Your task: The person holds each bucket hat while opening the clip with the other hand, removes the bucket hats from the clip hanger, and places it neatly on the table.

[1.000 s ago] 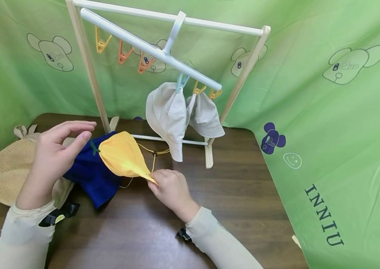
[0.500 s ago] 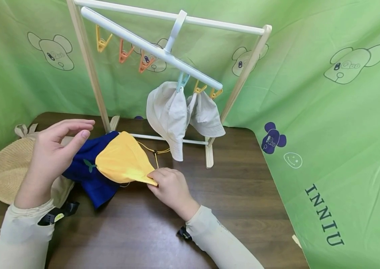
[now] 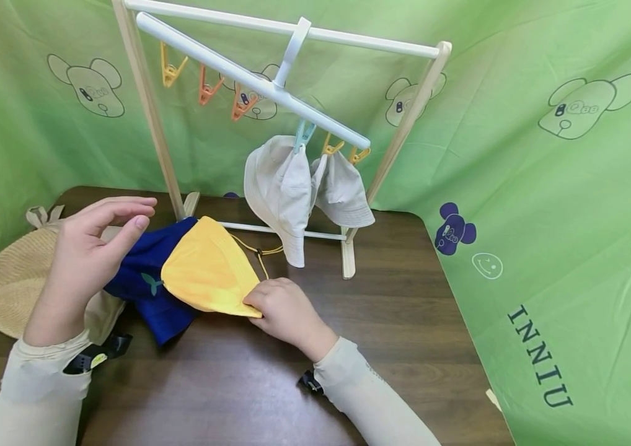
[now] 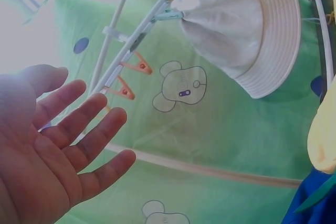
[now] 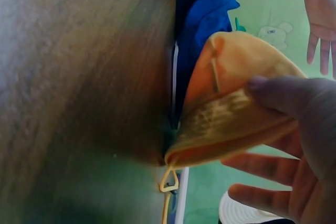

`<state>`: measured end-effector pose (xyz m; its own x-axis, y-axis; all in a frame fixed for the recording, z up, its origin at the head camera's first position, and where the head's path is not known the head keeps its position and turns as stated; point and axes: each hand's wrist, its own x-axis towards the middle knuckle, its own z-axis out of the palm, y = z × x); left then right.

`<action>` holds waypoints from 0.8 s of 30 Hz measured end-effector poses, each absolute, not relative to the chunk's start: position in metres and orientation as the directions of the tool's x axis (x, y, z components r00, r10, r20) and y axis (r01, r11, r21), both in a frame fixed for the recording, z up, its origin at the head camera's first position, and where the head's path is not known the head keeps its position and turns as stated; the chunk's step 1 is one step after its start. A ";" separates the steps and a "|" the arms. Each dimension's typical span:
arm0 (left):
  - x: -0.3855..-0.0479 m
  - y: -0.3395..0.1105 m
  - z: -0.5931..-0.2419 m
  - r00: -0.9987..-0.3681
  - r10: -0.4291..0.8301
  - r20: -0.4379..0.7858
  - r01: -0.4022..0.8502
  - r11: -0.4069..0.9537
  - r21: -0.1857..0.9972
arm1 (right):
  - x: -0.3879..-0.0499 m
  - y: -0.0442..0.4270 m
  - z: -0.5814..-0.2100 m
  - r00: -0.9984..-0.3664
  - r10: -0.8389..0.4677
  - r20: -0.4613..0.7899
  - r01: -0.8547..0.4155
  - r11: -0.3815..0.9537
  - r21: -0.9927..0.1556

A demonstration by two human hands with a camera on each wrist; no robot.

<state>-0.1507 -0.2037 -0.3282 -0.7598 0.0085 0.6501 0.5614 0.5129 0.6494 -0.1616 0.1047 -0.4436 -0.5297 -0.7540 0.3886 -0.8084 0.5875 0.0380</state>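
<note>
A yellow hat (image 3: 209, 266) with a green sprout on its crown and a yellow chin cord is pinched at its brim by my right hand (image 3: 286, 314). In the right wrist view the thumb (image 5: 278, 94) lies over the brim of the yellow hat (image 5: 231, 114). Under it a blue hat (image 3: 162, 313) lies on the table. My left hand (image 3: 88, 254) hovers to the left of the yellow hat, touching nothing; the left wrist view has its fingers (image 4: 86, 121) spread and relaxed.
A rack (image 3: 150, 118) carries a tilted hanger bar (image 3: 220, 65) with coloured clips. Two pale bucket hats (image 3: 279, 192) hang from clips at its right end. A woven straw hat (image 3: 11, 285) lies at the table's left, partly behind the left arm. Green cloth (image 3: 516, 186) surrounds the table.
My right hand has turned the yellow hat, its sprout dropping lower and more of its crown facing up. The left hand stays almost still.
</note>
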 end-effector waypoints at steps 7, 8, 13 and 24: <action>-0.147 -0.202 -0.324 -0.760 0.006 0.650 0.556 0.525 0.645 | -0.166 0.110 -0.439 -0.510 -0.820 0.260 -0.848 0.529 0.008; -0.148 -0.202 -0.324 -0.760 0.007 0.650 0.556 0.526 0.644 | -0.166 0.111 -0.438 -0.503 -0.829 0.245 -0.854 0.520 0.004; -0.148 -0.202 -0.325 -0.758 0.011 0.652 0.559 0.527 0.640 | -0.168 0.117 -0.432 -0.474 -0.868 0.150 -0.878 0.479 -0.003; -0.149 -0.203 -0.327 -0.765 0.021 0.644 0.555 0.529 0.642 | -0.167 0.118 -0.432 -0.471 -0.880 0.066 -0.880 0.474 0.038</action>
